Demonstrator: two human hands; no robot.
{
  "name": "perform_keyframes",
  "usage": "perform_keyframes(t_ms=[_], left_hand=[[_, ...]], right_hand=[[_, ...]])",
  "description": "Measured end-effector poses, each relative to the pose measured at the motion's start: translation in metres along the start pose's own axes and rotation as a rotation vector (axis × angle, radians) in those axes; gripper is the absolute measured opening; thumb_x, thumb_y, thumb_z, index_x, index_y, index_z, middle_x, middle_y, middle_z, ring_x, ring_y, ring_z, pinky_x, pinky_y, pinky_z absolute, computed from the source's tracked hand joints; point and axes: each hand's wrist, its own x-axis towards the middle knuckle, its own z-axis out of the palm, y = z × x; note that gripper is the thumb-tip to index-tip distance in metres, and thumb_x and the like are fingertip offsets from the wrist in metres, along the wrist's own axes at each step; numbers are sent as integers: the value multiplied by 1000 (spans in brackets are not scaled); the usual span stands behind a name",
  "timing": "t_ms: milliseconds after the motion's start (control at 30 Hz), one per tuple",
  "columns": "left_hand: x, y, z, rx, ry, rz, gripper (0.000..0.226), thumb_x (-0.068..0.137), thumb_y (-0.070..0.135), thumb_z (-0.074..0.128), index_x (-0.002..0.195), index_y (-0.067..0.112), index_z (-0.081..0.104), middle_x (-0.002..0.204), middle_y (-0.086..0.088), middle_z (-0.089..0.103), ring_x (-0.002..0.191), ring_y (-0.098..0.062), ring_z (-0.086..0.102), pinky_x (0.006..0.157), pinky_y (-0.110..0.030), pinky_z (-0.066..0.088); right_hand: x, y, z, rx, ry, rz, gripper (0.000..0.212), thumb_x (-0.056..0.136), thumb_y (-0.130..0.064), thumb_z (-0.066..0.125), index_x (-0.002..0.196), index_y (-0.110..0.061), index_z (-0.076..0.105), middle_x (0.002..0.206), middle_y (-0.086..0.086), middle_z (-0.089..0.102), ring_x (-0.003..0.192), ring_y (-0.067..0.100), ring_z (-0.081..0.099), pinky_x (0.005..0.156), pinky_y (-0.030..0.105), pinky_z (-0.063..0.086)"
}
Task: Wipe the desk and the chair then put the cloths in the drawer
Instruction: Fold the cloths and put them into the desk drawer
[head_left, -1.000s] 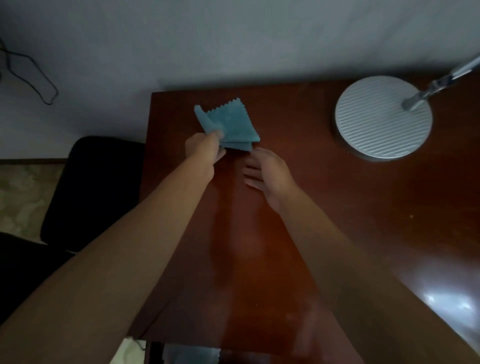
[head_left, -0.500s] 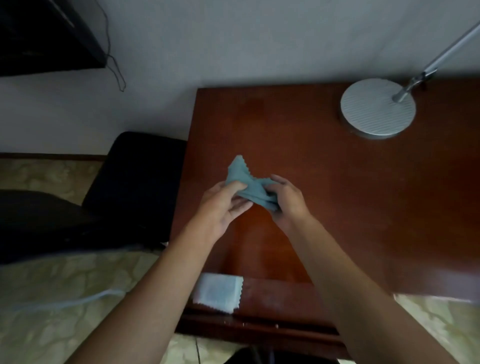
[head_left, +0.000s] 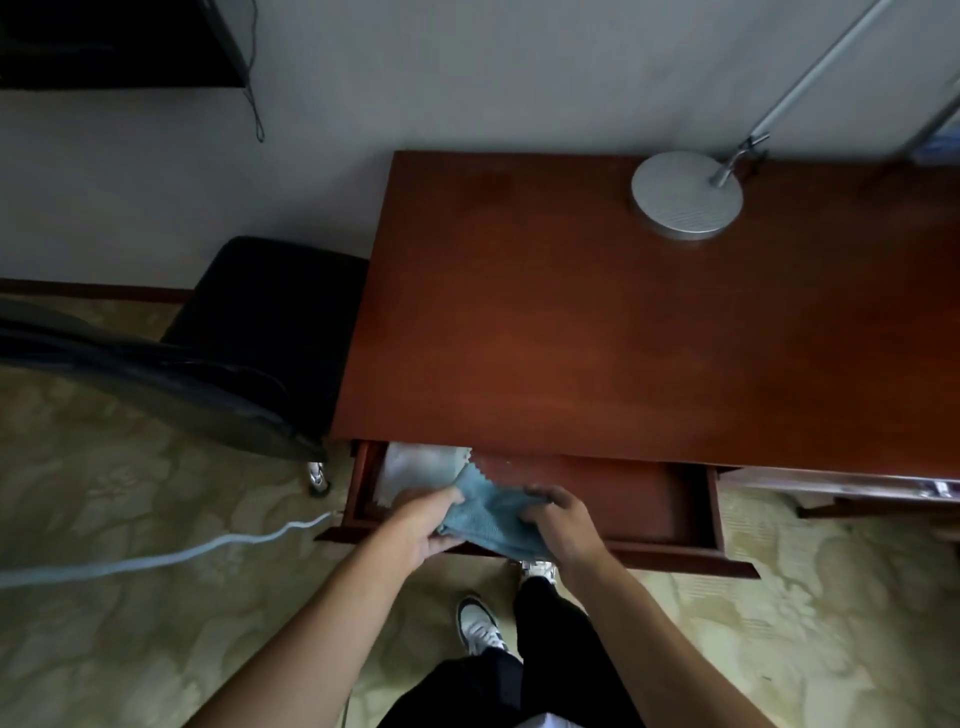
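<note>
A blue cloth (head_left: 488, 512) hangs crumpled between both hands over the front of the open drawer (head_left: 613, 499). My left hand (head_left: 423, 525) grips its left side and my right hand (head_left: 563, 522) grips its right side. A white cloth (head_left: 415, 467) lies inside the drawer at its left end, partly hidden by my left hand. The red-brown desk (head_left: 623, 332) stretches above the drawer. The black chair (head_left: 249, 322) stands to the left of the desk.
A silver lamp base (head_left: 685, 195) sits at the desk's far right, its arm rising to the upper right. A pale blue cable (head_left: 156, 558) runs across the patterned floor at left. My shoes and dark trousers (head_left: 519, 639) are below the drawer.
The blue cloth was lifted off the desk top by my left hand, taken in both hands, and brought down toward me to the open drawer. The view pulled back.
</note>
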Motion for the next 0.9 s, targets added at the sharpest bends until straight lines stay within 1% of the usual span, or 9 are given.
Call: perform_keyframes(t_ms=[100, 200, 300, 367, 467, 600, 700, 767, 900], left_hand=[[7, -6, 3, 72, -12, -25, 6, 88, 8, 66, 89, 5, 61, 85, -12, 64, 70, -19, 64, 47, -27, 54], [19, -4, 7, 94, 11, 8, 6, 91, 10, 64, 91, 5, 62, 91, -12, 62, 69, -19, 64, 44, -23, 53], [34, -4, 12, 131, 44, 108, 7, 91, 3, 61, 89, 8, 58, 104, -13, 60, 87, -23, 62, 59, -30, 58], [40, -11, 11, 368, 124, 169, 9, 90, 10, 62, 88, 15, 55, 99, -7, 61, 91, -23, 60, 73, -37, 59], [40, -24, 1, 823, 288, 260, 11, 87, 32, 58, 88, 21, 58, 85, 1, 67, 77, -21, 69, 76, -33, 58], [33, -39, -2, 625, 172, 129, 16, 89, 28, 59, 77, 18, 59, 73, 2, 65, 64, -15, 68, 59, -36, 62], [32, -34, 0, 489, 161, 75, 14, 91, 27, 57, 93, 13, 57, 76, -1, 67, 74, -19, 68, 62, -36, 62], [33, -27, 4, 426, 113, 25, 25, 91, 30, 56, 105, 10, 58, 81, -5, 72, 78, -23, 70, 61, -32, 60], [39, -27, 11, 320, 109, 28, 23, 89, 27, 58, 103, 9, 63, 89, -2, 70, 83, -16, 68, 60, -30, 55]], right_hand=[[7, 4, -5, -83, 15, 41, 26, 81, 4, 57, 94, -17, 67, 93, 11, 68, 84, 24, 65, 72, 40, 60], [20, -2, -6, -182, 18, 15, 29, 83, 5, 51, 95, -17, 67, 97, 12, 66, 84, 30, 67, 59, 38, 61], [30, -5, -7, -364, 22, -48, 42, 82, 4, 45, 114, -15, 63, 108, 9, 64, 94, 29, 66, 79, 42, 59], [29, -3, -10, -496, 62, -84, 41, 83, -2, 48, 118, -17, 61, 110, 3, 65, 98, 24, 64, 83, 35, 53], [21, 6, -15, -746, 197, -79, 12, 84, -18, 52, 91, -18, 61, 88, 2, 66, 78, 24, 63, 73, 28, 47], [13, 15, -14, -541, 69, 234, 27, 88, -25, 50, 83, -3, 65, 72, 12, 74, 63, 30, 72, 63, 40, 62], [15, 22, -16, -473, 80, 275, 35, 86, -24, 50, 90, 5, 68, 73, 15, 74, 55, 25, 61, 58, 33, 56], [20, 23, -16, -435, 77, 286, 35, 86, -24, 52, 93, 6, 67, 74, 15, 74, 50, 21, 53, 56, 30, 51], [26, 23, -13, -366, 68, 344, 26, 86, -24, 56, 95, 1, 60, 77, 16, 74, 57, 21, 57, 60, 35, 59]])
